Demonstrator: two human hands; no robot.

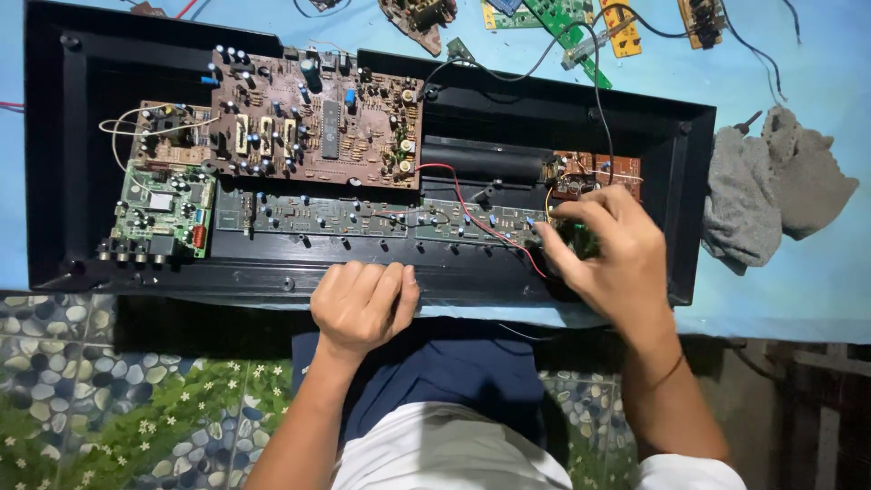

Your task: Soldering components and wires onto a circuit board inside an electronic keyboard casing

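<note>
A black case (82,163) lies open on the blue worktop (798,290), filling the view from 9 to 3 o'clock. The left hand (363,307) rests curled, fingers closed on nothing, on the case's near rim at 6 o'clock. The right hand (612,259), at 4 o'clock, reaches inside with fingers pinched narrow on a small green board (581,240) beside a red wire (472,218). A brown board (318,118) sits at 11 o'clock, a grey rag (771,191) at 3.

one black casing (91,245), two hands, one brown circuit board (318,118), one green board (163,209), one grey rag (780,186)
</note>
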